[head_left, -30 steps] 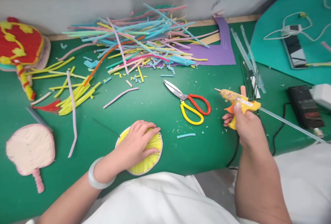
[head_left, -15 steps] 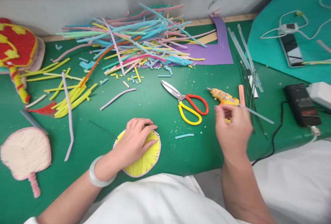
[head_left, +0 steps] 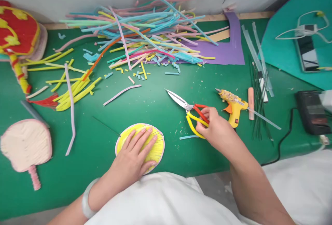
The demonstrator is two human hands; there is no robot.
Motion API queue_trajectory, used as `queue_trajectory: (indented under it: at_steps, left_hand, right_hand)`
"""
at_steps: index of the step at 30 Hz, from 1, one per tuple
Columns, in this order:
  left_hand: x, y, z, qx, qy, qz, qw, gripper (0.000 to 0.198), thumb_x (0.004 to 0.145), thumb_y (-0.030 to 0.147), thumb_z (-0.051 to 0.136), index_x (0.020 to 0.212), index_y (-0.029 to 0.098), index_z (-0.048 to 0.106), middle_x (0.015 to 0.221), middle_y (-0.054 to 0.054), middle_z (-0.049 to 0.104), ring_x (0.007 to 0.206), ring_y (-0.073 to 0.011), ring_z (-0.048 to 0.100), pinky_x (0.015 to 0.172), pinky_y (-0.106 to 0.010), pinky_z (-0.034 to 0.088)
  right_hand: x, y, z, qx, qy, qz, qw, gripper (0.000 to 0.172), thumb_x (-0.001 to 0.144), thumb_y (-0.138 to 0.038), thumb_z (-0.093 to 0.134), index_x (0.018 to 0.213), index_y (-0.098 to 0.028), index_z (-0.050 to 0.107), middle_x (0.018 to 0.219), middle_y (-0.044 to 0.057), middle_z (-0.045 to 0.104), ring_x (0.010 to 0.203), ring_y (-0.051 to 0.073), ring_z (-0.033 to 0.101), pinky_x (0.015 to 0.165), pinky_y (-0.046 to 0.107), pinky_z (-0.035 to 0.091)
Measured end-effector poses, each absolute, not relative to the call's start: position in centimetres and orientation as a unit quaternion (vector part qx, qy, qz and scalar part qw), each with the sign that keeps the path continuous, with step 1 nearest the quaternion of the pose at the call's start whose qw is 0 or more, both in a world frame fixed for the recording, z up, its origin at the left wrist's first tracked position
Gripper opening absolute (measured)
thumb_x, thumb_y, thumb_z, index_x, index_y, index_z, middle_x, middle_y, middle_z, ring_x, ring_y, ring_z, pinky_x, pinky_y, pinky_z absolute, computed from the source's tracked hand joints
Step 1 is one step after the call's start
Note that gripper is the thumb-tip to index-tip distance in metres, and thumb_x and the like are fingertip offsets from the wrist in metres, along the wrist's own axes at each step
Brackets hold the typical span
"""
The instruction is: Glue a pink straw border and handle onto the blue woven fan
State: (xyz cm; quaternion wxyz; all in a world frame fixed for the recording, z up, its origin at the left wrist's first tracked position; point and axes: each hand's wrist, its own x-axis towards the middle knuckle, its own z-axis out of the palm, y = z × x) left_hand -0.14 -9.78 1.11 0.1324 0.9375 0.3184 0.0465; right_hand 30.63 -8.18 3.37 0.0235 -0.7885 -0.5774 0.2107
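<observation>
My left hand (head_left: 136, 150) lies flat, fingers stretched, on a round yellow pipe-cleaner disc (head_left: 157, 149) with a pale lilac rim. A thin dark wire (head_left: 106, 125) reaches the disc's upper left edge. My right hand (head_left: 216, 128) has its fingers closed around the handles of a pair of scissors (head_left: 188, 108), one handle red and one yellow. The blades are together and point up and left over the table. Beside the yellow handle lies a short light-blue strip (head_left: 188, 137). To the right of the scissors rests a yellow glue gun (head_left: 234, 106) with a clear glue stick in its back.
A heap of coloured pipe cleaners (head_left: 145, 34) lies at the back on purple foam (head_left: 225, 53). Left are a cream fan shape (head_left: 26, 149) and a red and yellow piece (head_left: 20, 33). Right are green wires (head_left: 256, 114), a black device (head_left: 311, 112) with a cable, and a phone (head_left: 308, 53).
My right hand has moved left from in front of the glue gun and taken hold of the scissors' handles. My left hand has flattened out on the yellow disc.
</observation>
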Motion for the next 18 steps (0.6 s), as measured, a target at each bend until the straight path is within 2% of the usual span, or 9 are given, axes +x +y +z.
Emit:
queue_trajectory:
  at_steps: [4,7,11,18]
  left_hand:
    - [-0.4,-9.0,1.1,0.942,0.304,0.042,0.134,0.066,0.094,0.051,0.054,0.149,0.016,0.041,0.152,-0.016,0.044,0.141,-0.0331,0.040,0.116,-0.052,0.027]
    - [-0.6,-8.5,1.3,0.945,0.291,0.033,0.145,0.062,0.095,0.051,0.052,0.148,0.020,0.043,0.151,-0.014,0.047,0.141,-0.0322,0.040,0.117,-0.052,0.026]
    - [-0.4,-8.6,1.5,0.938,0.305,0.026,0.166,0.055,0.094,0.047,0.054,0.144,0.023,0.049,0.151,-0.016,0.046,0.139,-0.0351,0.040,0.115,-0.056,0.026]
    - [0.3,-9.2,1.2,0.933,0.314,0.033,0.172,0.058,0.092,0.051,0.055,0.144,0.026,0.050,0.144,-0.009,0.055,0.143,-0.0380,0.032,0.117,-0.063,0.014]
  right_hand:
    - [31.7,-11.8,3.4,-0.719,-0.663,0.197,0.059,0.040,0.091,-0.034,0.055,0.129,-0.021,0.054,0.116,0.012,0.068,0.096,0.026,0.069,0.073,0.037,0.056]
    - [32.8,-13.9,3.6,-0.676,-0.712,0.183,0.050,0.040,0.096,-0.039,0.052,0.133,-0.023,0.054,0.109,0.009,0.070,0.095,0.026,0.069,0.077,0.038,0.056]
    - [33.3,-15.1,4.3,-0.631,-0.752,0.179,0.072,0.041,0.098,-0.034,0.051,0.139,-0.025,0.051,0.107,0.008,0.071,0.091,0.023,0.070,0.084,0.037,0.056]
    - [33.8,-15.2,4.7,-0.597,-0.778,0.181,0.077,0.048,0.098,-0.025,0.054,0.145,-0.027,0.045,0.110,0.008,0.071,0.093,0.023,0.070,0.084,0.037,0.056]
